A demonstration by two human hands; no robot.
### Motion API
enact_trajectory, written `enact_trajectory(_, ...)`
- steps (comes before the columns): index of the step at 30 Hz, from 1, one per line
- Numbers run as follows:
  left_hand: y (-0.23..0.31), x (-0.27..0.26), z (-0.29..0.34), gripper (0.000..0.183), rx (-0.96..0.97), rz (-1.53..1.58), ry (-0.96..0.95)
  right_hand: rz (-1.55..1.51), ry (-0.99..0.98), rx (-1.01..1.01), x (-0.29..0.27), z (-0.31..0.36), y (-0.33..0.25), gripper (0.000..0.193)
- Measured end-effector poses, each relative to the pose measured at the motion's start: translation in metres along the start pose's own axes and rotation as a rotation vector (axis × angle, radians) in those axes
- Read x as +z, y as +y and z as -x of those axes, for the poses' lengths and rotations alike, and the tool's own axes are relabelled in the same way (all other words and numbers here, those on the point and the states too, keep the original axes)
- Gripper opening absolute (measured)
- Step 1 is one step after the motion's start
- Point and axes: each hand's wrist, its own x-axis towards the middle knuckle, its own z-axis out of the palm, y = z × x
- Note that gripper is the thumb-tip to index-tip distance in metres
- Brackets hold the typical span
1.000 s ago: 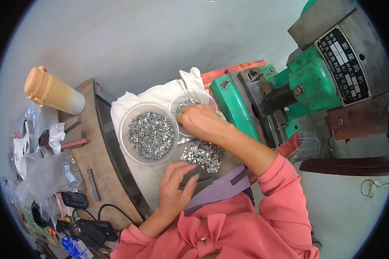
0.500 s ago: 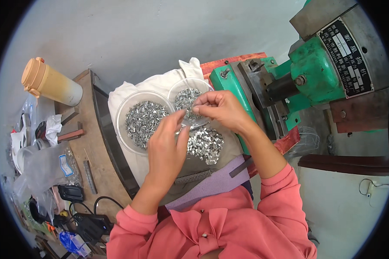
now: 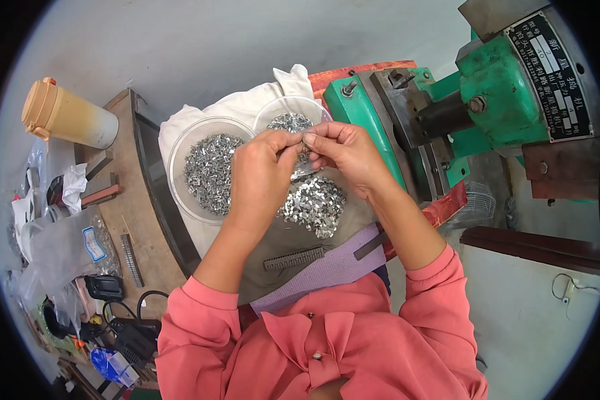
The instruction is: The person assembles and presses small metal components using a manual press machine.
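Metal pieces (image 3: 317, 204), small, flat, silvery, shiny, heaped near pinched fingers (image 3: 327, 145)

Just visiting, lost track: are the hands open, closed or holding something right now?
Left hand: pinched closed; whether it holds anything can't be told.
Right hand: pinched closed, meeting the left; contents can't be told.

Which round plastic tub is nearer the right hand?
The smaller round, clear plastic tub, nearer the green metal machine; the larger round tub stands left of it, farther from the right hand.
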Motion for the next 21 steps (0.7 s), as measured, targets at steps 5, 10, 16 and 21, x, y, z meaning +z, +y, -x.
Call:
enact_trajectory(5, 0.000, 0.000, -0.008, 0.014, 0.045, -0.097, 0.006, 0.081, 0.105, -0.047, 0.011, 0.001, 0.000, 0.021)
enact_trajectory(10, 0.000, 0.004, -0.013, 0.008, 0.032, -0.084, 0.023, 0.109, 0.088, -0.029, 0.009, -0.001, 0.002, 0.025)
enact_trajectory(16, 0.003, 0.000, -0.013, 0.011, -0.105, 0.101, -0.001, 0.168, 0.094, -0.096, 0.013, 0.005, -0.004, 0.024)
enact_trajectory(21, 0.004, -0.008, -0.005, 0.009, -0.256, 0.608, -0.085, 0.015, 0.082, -0.086, 0.011, 0.005, -0.004, 0.020)
